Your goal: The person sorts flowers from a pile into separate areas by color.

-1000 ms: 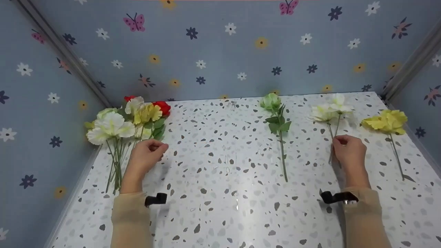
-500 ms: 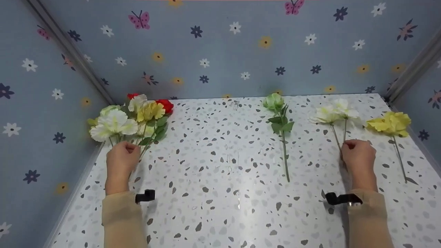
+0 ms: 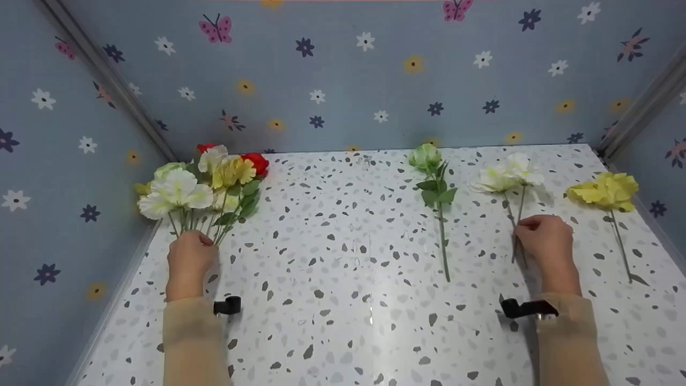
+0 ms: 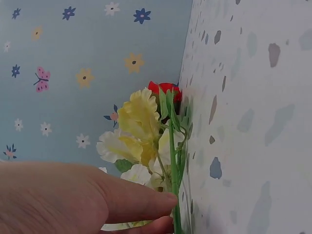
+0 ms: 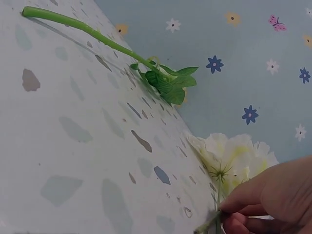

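At the left, a bunch of artificial flowers (image 3: 176, 194) in white, yellow, red and pale green lies with its heads toward the back wall. My left hand (image 3: 188, 264) covers its stems in the head view; in the left wrist view, thumb and finger close against a thick green stem (image 4: 174, 170). Over on the right, my right hand (image 3: 550, 247) pinches the crossing thin stems of two white flowers (image 3: 508, 174). The right wrist view has those white heads (image 5: 239, 158) just beyond the fingertips. Some stems beneath the left hand are hidden.
A pale green flower with leaves (image 3: 437, 193) lies right of the middle. A yellow flower (image 3: 608, 192) lies beyond my right hand. Patterned blue panels (image 3: 348, 69) enclose the speckled white table (image 3: 332, 257) at the back and sides.
My left hand has moved left and down onto the bunch's stems. The right hand shifted right and then back left, the white flowers shifting with it.
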`<move>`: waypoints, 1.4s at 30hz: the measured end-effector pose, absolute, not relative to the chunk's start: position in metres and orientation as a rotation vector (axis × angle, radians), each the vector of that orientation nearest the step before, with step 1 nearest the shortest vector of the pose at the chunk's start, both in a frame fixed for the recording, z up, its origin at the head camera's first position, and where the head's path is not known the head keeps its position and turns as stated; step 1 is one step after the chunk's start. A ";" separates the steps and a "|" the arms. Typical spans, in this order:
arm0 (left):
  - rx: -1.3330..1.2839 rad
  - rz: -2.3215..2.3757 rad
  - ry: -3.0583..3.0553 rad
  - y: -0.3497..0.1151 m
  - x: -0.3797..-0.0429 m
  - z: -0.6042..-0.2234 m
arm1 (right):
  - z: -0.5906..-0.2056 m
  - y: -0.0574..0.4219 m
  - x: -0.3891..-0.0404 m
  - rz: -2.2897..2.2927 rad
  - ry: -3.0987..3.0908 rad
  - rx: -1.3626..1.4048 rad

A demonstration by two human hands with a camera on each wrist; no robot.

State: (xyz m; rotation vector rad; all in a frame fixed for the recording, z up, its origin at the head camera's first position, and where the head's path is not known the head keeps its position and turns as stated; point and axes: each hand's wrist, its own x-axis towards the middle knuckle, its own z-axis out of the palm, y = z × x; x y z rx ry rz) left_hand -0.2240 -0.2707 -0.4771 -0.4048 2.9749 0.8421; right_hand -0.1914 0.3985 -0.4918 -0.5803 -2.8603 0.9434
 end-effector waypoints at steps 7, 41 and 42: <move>-0.362 0.783 3.001 -0.269 -0.225 -0.481 | -0.486 0.393 -0.194 1.010 -2.906 -0.590; 0.256 2.228 2.346 -0.063 -0.211 -0.461 | -0.434 0.269 -0.186 1.953 -2.183 -0.004; 0.292 2.230 2.328 -0.056 -0.207 -0.461 | -0.435 0.260 -0.186 1.969 -2.184 0.035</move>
